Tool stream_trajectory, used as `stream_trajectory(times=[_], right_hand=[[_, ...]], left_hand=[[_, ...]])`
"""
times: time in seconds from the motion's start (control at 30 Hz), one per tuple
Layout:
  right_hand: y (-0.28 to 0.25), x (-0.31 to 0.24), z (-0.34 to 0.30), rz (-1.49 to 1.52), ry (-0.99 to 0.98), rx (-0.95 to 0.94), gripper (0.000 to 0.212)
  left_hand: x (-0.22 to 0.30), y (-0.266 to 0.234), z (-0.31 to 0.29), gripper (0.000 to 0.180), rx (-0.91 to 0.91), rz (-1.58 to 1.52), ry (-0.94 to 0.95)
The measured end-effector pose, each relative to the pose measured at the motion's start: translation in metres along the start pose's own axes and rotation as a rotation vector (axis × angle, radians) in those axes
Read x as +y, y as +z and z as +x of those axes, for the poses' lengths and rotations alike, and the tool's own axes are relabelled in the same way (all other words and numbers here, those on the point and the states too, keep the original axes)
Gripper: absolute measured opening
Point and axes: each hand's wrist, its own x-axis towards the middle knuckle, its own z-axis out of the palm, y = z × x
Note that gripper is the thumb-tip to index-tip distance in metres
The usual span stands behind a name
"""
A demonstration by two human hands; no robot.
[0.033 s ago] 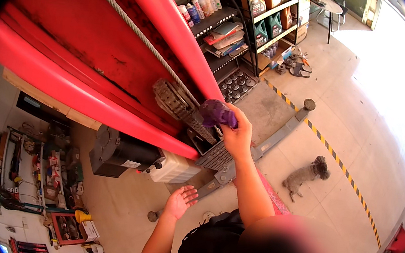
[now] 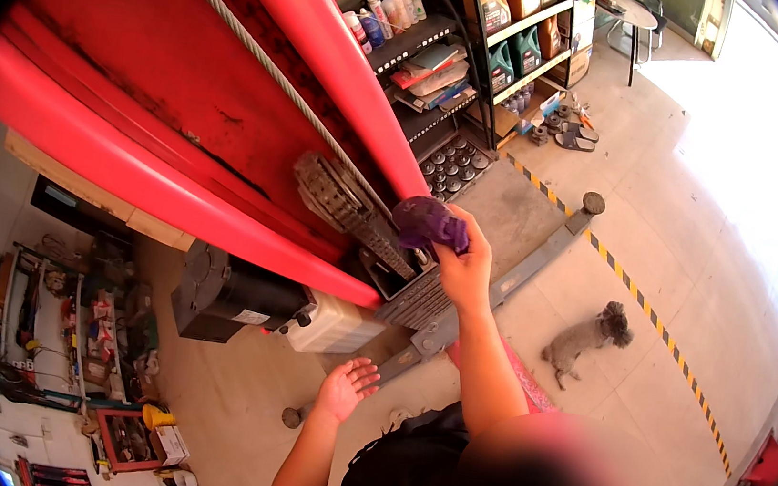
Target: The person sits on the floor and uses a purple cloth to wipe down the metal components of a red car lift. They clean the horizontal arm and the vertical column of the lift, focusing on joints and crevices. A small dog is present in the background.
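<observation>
My right hand (image 2: 465, 263) is closed on a crumpled dark purple cloth (image 2: 431, 226). The cloth is bunched in front of my fingers, near the lower end of a tall red lift column (image 2: 350, 75). A steel cable (image 2: 249, 40) runs along the column. Beside the cloth, inside the column, a dirty chain (image 2: 337, 189) curves over a pulley. Whether the cloth touches the column I cannot tell. My left hand (image 2: 348, 388) hangs lower and to the left, fingers apart, holding nothing.
Grey lift arms (image 2: 542, 251) lie low across the floor. A dog (image 2: 589, 341) rests right of my arm. Left stand a black motor housing (image 2: 235, 293) and a pale plastic tank (image 2: 332, 323). Shelves (image 2: 504, 35) with bottles rise behind. Striped tape (image 2: 658, 322) crosses the floor.
My right hand and the purple cloth have shifted slightly to the right and down. My left hand has stayed in place.
</observation>
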Motion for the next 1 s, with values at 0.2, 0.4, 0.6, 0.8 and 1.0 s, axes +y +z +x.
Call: stream_trajectory(times=[0.2,0.4,0.6,0.8,1.0], right_hand=[[-0.028,0.069,-0.034,0.239,0.175,0.090,0.045],[-0.005,0.095,-0.050,-0.198,0.252,0.077,0.045],[-0.003,0.138,-0.034,0.431,0.378,0.145,0.047],[-0.007,0.146,-0.036,0.146,0.268,0.064,0.037],[0.007,0.100,-0.054,-0.340,0.316,0.189,0.042]], left_hand=[[-0.003,0.004,0.004,0.046,0.026,0.026,-0.012],[-0.002,0.007,0.000,0.043,0.004,0.013,-0.020],[-0.005,0.007,-0.006,0.044,0.009,-0.001,0.010],[-0.014,-0.005,-0.009,0.044,0.027,-0.037,-0.013],[-0.016,-0.006,-0.008,0.043,0.021,-0.055,-0.013]])
